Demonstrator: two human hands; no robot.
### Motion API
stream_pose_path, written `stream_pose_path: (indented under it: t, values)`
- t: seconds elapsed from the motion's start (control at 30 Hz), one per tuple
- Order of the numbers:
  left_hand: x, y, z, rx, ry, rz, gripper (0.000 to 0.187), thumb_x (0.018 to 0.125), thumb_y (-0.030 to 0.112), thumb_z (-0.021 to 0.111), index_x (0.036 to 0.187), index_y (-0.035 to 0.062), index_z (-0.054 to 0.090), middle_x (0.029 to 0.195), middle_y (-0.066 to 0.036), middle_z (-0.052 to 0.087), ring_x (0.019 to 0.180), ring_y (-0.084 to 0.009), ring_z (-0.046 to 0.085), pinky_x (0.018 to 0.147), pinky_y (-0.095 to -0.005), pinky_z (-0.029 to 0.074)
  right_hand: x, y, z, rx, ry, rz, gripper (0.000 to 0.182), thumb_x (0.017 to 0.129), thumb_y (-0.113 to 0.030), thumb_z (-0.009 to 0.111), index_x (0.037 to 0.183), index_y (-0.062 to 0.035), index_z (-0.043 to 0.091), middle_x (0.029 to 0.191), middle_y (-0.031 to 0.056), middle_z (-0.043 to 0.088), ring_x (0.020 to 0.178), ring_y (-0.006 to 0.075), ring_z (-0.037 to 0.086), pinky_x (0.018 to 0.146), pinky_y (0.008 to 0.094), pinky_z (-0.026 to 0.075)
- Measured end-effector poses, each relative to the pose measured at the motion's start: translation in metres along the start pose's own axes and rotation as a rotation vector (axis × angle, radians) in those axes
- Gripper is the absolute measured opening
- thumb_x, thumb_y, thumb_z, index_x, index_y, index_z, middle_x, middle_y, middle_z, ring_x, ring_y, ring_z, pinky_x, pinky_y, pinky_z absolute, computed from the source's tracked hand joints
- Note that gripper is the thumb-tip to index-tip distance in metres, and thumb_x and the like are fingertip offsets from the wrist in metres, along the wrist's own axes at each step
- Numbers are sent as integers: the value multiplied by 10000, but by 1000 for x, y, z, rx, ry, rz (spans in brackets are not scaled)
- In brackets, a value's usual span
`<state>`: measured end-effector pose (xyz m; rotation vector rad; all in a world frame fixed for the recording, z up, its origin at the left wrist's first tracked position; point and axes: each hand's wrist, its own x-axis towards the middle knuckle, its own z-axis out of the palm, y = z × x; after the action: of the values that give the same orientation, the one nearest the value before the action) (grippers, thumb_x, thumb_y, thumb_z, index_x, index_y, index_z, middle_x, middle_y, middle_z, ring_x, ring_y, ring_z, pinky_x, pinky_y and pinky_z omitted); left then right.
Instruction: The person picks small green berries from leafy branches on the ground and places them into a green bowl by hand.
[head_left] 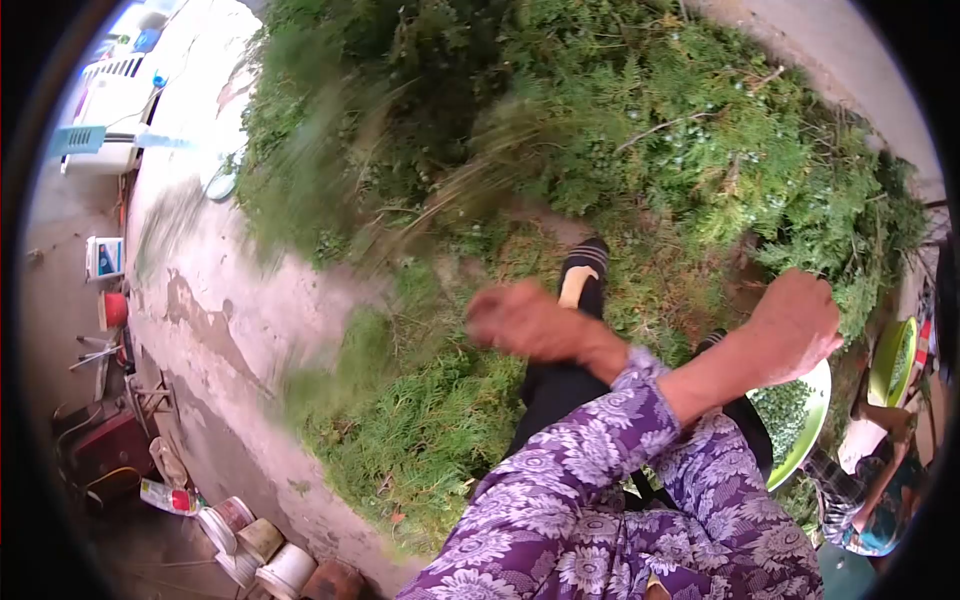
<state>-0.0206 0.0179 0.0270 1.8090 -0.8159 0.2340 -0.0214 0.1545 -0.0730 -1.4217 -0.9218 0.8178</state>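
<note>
My forearms cross in front of me. My left hand (797,325) reaches to the right and is closed, its fingers curled, above the edge of a green-rimmed bowl (812,425) of small green cones (782,410). Whatever it may hold is hidden. My right hand (530,320) points left, beside my shoe (585,272), its fingers smeared by motion. Left of it are blurred green sprigs (345,365) over the concrete. A big heap of leafy evergreen branches (660,130) lies ahead, and a smaller pile of cuttings (430,430) lies at lower left.
Another person (880,490) sits at the far right near a second green basin (893,362). White buckets (285,572) and a bottle (168,497) stand or lie at lower left. A labelled white pail (104,258) is against the left wall. Concrete (225,330) runs along the left.
</note>
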Motion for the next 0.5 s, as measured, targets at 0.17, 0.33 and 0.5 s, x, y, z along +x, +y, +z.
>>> stream_pose_path:
  t: [0.17,0.33,0.5]
  values:
    - [-3,-7,-13,24,122,-13,253,660,264,667,668,33,566,688,-87,517,712,-252,517,650,-351,404,14,7,2,-284,-116,92,820,728,-600,548,1299,-47,347,1213,206,480,1076,292,512,921,360,395]
    - [0,-2,-12,-24,83,-47,254,659,265,672,667,30,575,671,-83,518,709,-254,528,653,-348,415,-66,81,-26,-122,582,558,557,759,-344,630,1177,-7,481,914,157,629,815,185,617,714,290,488]
    - [0,-4,-20,-3,-74,-55,254,686,270,662,647,40,562,658,-95,528,670,-271,545,617,-382,437,-168,118,0,-37,821,843,426,826,-235,574,1125,55,484,809,93,617,722,125,585,624,261,468]
